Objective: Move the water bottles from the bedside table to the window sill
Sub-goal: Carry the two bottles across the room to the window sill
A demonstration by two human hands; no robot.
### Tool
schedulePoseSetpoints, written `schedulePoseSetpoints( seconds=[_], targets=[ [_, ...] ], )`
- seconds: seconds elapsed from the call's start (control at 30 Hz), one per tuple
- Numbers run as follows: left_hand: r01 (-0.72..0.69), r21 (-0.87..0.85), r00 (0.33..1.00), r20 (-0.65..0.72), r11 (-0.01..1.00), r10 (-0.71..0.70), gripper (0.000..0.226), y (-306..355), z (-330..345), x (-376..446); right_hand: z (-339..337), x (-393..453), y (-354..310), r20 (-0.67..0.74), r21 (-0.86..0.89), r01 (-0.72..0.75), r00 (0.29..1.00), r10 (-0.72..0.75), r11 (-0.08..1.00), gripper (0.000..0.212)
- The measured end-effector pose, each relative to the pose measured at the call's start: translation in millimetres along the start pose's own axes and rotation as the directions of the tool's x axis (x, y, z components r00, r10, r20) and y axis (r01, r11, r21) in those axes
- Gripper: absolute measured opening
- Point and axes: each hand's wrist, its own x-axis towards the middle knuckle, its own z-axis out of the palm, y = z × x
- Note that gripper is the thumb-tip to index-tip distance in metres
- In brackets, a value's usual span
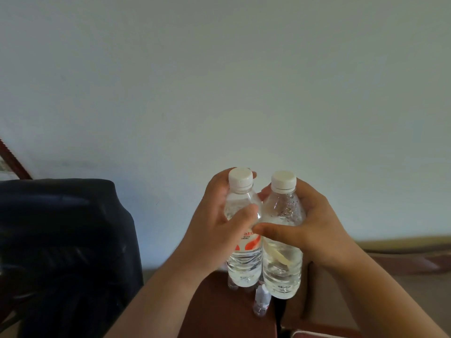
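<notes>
Two clear ribbed bottles (244, 262) (283, 269); each hand (214, 230) (314, 230) gripping one.

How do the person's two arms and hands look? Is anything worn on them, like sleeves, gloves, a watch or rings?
Both forearms are bare as far as the frame shows; no sleeve is in view. The left hand and the right hand wear no gloves. No watch, bracelet or ring shows on the wrists or on the visible fingers.
</notes>
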Motion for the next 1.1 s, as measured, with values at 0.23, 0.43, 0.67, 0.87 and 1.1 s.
schedulePoseSetpoints(
  seconds=[0.23, 0.43, 0.67, 0.87, 1.1],
  targets=[
    [-0.007, -0.011, 0.999, -0.032, 1.0, 0.006, 0.04, -2.0, 2.4, -0.9, 0.6, 2.7, 6.0, 0.013, 0.021, -0.001, 1.0, 0.001, 1.0, 0.052],
    [0.087, -0.018, 0.985, 0.148, 0.996, -0.083, 0.065, -18.0, -10.4, 2.8, 8.9, 3.9, 14.1, 0.019, 0.038, -0.054, 0.998, 0.054, 0.998, 0.049],
    [0.216, -0.137, 0.948, 0.267, 0.967, -0.174, 0.068, -58.9, -49.0, 14.4, 27.5, 12.7, 17.6, -0.012, -0.033, -0.125, 0.992, 0.124, 0.992, 0.051],
    [0.22, -0.175, 0.959, 0.219, 0.96, -0.18, 0.063, -83.2, -69.2, 24.8, 38.2, 24.4, 20.5, -0.114, -0.06, -0.223, 0.97, 0.216, 0.973, 0.063],
    [0.181, -0.062, 0.951, 0.265, 0.982, -0.158, 0.072, -99.4, -90.5, 41.9, 47.5, 28.8, 26.5, -0.26, -0.145, -0.343, 0.918, 0.299, 0.928, 0.077]
  ],
)
